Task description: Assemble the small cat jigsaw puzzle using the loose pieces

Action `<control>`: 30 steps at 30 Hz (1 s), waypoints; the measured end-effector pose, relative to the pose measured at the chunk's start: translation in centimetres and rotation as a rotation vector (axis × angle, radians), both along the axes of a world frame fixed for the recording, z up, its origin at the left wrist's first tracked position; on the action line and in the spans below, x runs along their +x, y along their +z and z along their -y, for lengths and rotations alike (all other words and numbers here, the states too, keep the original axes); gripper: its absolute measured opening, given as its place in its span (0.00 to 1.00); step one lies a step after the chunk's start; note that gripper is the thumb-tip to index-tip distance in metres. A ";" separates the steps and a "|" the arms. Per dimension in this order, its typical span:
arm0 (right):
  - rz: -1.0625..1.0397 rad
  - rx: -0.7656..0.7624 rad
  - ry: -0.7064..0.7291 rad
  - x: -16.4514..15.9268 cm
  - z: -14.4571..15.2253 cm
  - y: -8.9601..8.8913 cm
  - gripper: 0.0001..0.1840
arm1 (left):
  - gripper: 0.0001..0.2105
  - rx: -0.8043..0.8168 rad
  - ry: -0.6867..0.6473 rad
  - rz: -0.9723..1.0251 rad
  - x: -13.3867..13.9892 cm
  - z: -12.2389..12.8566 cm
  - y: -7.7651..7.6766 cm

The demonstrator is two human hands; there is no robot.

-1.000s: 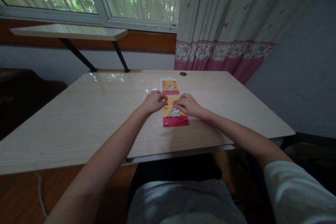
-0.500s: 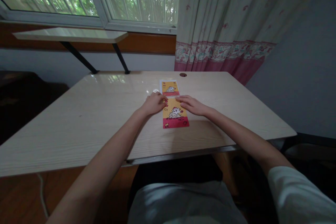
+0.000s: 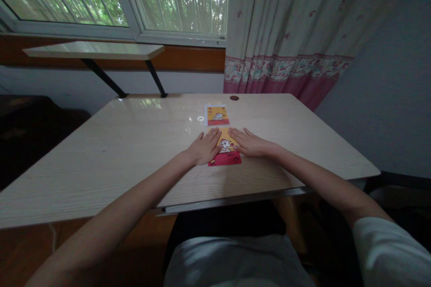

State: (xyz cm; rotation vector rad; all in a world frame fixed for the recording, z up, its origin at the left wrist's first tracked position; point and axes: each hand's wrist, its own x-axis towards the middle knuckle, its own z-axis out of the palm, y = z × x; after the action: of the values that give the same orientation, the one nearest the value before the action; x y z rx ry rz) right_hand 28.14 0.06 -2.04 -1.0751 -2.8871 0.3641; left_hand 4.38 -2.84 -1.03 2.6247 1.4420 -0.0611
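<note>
Flat on the desk lies a yellow and red picture sheet [image 3: 225,158] with a white cartoon animal in a red cap. My left hand [image 3: 204,146] rests palm down on its left side, fingers stretched out. Across its right edge lies my right hand [image 3: 251,143], also flat and open. Both hands cover parts of the sheet's sides. Just beyond it is a smaller card [image 3: 217,116] with a similar picture and a white border, which neither hand touches.
The pale wooden desk [image 3: 134,152] spreads out on both sides. A raised shelf [image 3: 94,49] on black legs stands at the back left, below the window. A round cable hole [image 3: 234,98] is near the back edge, in front of the curtain [image 3: 286,67].
My fingers have gone from bent at the sheet's upper part to lying flat along its sides. Both hands now cover more of it, the left hand reaching lower down.
</note>
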 end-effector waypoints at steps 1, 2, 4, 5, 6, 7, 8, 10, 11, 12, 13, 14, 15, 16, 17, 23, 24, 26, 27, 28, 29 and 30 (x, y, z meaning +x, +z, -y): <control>0.009 0.008 -0.007 -0.1 0.1 0.0 0.39 | 0.29 0.005 -0.001 -0.009 0.1 0.0 -0.3; 0.017 0.015 -0.014 -0.2 0.1 0.1 0.39 | 0.30 0.012 -0.001 -0.014 0.1 0.0 -0.5; 0.022 0.024 -0.022 -0.3 0.0 0.0 0.39 | 0.30 0.025 -0.008 -0.010 0.1 -0.2 -0.8; 0.019 0.024 -0.022 -0.3 0.0 0.0 0.39 | 0.30 0.031 -0.013 -0.004 0.1 -0.3 -1.0; 0.012 0.022 -0.019 -0.3 -0.1 0.1 0.39 | 0.30 0.037 -0.018 0.001 0.2 -0.4 -1.0; 0.004 0.017 -0.014 -0.2 -0.1 0.1 0.39 | 0.30 0.041 -0.021 0.005 0.2 -0.4 -1.0; -0.003 0.010 -0.007 -0.2 -0.1 0.2 0.39 | 0.30 0.043 -0.020 0.008 0.2 -0.3 -0.9; -0.013 -0.011 0.017 -0.1 0.2 0.5 0.41 | 0.30 0.039 -0.005 0.008 0.2 0.1 -0.6; -0.020 -0.021 0.036 -0.1 0.5 0.7 0.42 | 0.31 0.030 0.000 0.007 0.2 0.4 -0.4; -0.024 -0.031 0.060 0.0 0.9 0.9 0.42 | 0.31 0.018 0.001 0.006 0.1 0.7 -0.1; -0.025 -0.042 0.086 0.0 1.4 1.0 0.43 | 0.32 0.001 -0.009 0.005 0.0 1.2 0.2; -0.025 -0.051 0.111 0.1 2.0 1.2 0.42 | 0.33 -0.019 -0.026 0.005 -0.2 1.7 0.5; -0.024 -0.059 0.134 0.2 2.6 1.3 0.42 | 0.33 -0.041 -0.052 0.007 -0.4 2.2 0.7; -0.024 -0.066 0.154 0.2 3.1 1.4 0.41 | 0.33 -0.061 -0.080 0.018 -0.7 2.7 0.8; -0.025 -0.072 0.172 0.3 3.6 1.5 0.41 | 0.33 -0.084 -0.109 0.025 -1.0 3.1 0.8; -0.055 -0.074 0.174 0.4 4.5 1.6 0.42 | 0.32 -0.081 -0.220 0.032 -1.8 4.0 0.1; -0.056 -0.073 0.171 0.3 4.3 1.6 0.42 | 0.32 -0.081 -0.228 0.039 -1.8 3.8 0.1; -0.047 -0.080 0.182 0.3 4.0 1.7 0.42 | 0.31 -0.101 -0.232 0.046 -1.9 3.6 0.3; -0.039 -0.085 0.193 0.4 3.9 1.9 0.42 | 0.30 -0.118 -0.235 0.049 -2.1 3.5 0.6; -0.032 -0.087 0.207 0.6 3.9 2.1 0.40 | 0.29 -0.135 -0.239 0.054 -2.4 3.5 0.9; -0.028 -0.086 0.220 0.8 3.9 2.2 0.39 | 0.29 -0.151 -0.250 0.062 -2.7 3.5 1.2; -0.029 -0.081 0.234 1.1 4.0 2.4 0.38 | 0.28 -0.156 -0.265 0.075 -3.2 3.7 1.4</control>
State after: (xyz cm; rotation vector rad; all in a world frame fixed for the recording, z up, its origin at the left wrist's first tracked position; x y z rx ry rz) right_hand 29.24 -3.91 0.36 -0.7344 -3.0016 0.5051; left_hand 1.23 -6.58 0.39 2.6393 1.0158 -0.0993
